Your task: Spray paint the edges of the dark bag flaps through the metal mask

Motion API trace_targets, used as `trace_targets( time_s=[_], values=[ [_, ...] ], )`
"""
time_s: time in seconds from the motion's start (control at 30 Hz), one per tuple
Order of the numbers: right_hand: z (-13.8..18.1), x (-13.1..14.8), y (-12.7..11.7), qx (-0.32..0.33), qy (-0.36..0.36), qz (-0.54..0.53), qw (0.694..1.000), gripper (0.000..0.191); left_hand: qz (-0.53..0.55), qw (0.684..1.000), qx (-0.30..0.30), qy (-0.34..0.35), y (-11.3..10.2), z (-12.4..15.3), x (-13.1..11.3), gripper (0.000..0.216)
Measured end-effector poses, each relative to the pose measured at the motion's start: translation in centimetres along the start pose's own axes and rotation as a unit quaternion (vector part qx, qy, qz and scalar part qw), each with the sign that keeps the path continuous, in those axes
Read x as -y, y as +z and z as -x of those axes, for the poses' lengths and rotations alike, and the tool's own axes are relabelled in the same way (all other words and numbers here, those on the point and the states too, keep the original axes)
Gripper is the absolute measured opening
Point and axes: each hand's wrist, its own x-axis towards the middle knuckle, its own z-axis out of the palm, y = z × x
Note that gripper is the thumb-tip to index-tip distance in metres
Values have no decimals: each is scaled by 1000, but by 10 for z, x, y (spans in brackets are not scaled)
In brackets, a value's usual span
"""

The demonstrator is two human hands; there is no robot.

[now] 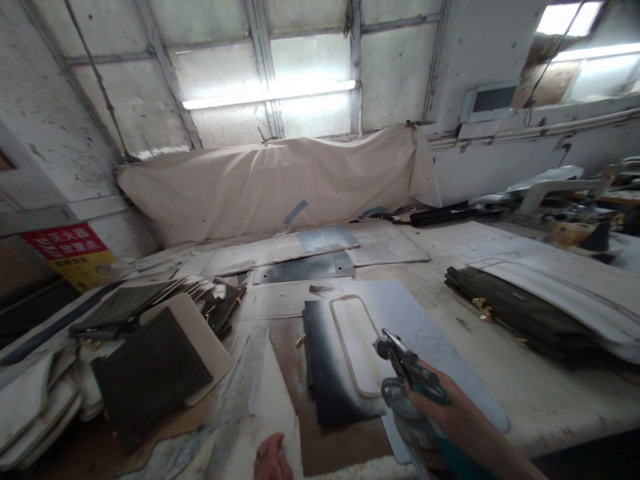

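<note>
My right hand (445, 407) is closed around a spray gun (410, 373) with a metal cup below it. The gun's nozzle faces left, over a dark panel (333, 393) with a black-to-white sprayed look. On that panel lies a pale rounded rectangular piece (357, 347) with a raised brownish border. Blue-grey sheeting (425, 320) and a brown board (325, 440) show around the panel. At the bottom edge, my left hand (273, 459) rests low near the table's front with its fingers curled, partly cut off by the frame. No object shows in it.
On the left are piled dark leather-like pieces (155, 367) and white pieces (35, 400). A stack of dark pieces with brass-coloured fittings (525, 313) lies on the right. Beige cloth (280, 187) hangs behind the table, and flat sheets (305, 267) lie before it.
</note>
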Motion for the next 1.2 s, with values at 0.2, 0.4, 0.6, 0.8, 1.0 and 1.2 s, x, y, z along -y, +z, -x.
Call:
trace_targets(
  time_s=[0.2, 0.4, 0.6, 0.8, 1.0, 1.2],
  values=[
    [8, 11, 15, 29, -10, 11, 999, 8, 22, 997, 12, -78, -9, -5, -13, 28],
    [17, 17, 21, 21, -8, 11, 1000, 10, 65, 983, 50, -164, -20, -12, -26, 33],
    [19, 5, 15, -1, 17, 15, 1000, 7, 83, 979, 77, -172, -28, -15, -29, 29],
    [20, -3, 6, -9, 22, 12, 1000, 8, 85, 979, 78, -167, -32, -18, -32, 30],
    [26, -11, -5, -37, 34, 26, 998, 12, 95, 978, 75, -168, -33, -21, -34, 32],
    [33, -8, -13, -31, 46, 35, 998, 11, 125, 969, 93, -193, -43, -26, -41, 33]
  ],
)
